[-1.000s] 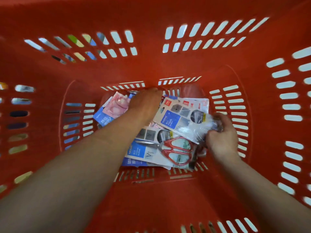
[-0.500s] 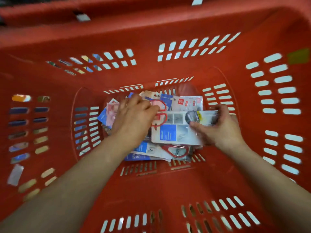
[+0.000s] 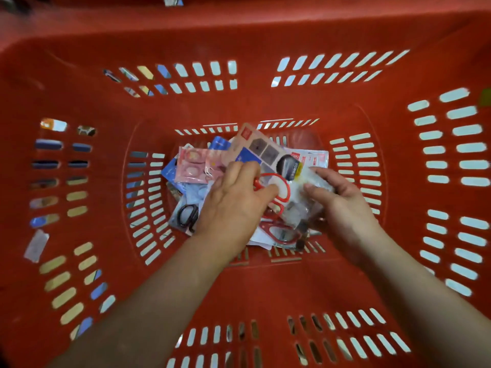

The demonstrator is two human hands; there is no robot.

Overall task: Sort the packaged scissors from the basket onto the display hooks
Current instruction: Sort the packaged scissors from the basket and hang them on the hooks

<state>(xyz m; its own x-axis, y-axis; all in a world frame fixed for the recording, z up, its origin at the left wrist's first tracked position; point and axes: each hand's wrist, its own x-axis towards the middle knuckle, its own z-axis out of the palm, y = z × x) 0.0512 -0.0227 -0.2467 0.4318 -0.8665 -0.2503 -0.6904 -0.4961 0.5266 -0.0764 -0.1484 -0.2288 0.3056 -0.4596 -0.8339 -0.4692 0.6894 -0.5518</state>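
Head view: you are looking straight down into the red basket [image 3: 265, 293], with both forearms reaching to the pile of packs [image 3: 186, 187] on its floor.
Left hand [image 3: 233, 205]: palm down, fingers curled. The thumb and forefinger pinch the red-handled scissors [image 3: 279, 191] at the handle loops.
Right hand [image 3: 345, 208]: the palm is turned in toward the left hand. Its fingers [image 3: 316, 188] are bent and closed on the crinkled clear end of the carded pack [image 3: 263, 151].
Carded pack: it is tilted above the pile. Its long axis runs from your right fingers away and leftward, past the left fingertips.
Red-handled scissors: they lie between your two hands, touching the carded pack. Glare and blur hide whether the two share one wrapper.
Left in basket: the black-handled scissors [image 3: 187, 215] are just left of your left wrist. A second red pair [image 3: 281, 232] lies under your hands, and a pink pack [image 3: 192, 163] lies beyond and left of the left fingertips.
Hooks: none in view.
Next move, as a judgement: each hand already holds its item, so lift straight up and keep the card's far end off the basket's far wall.
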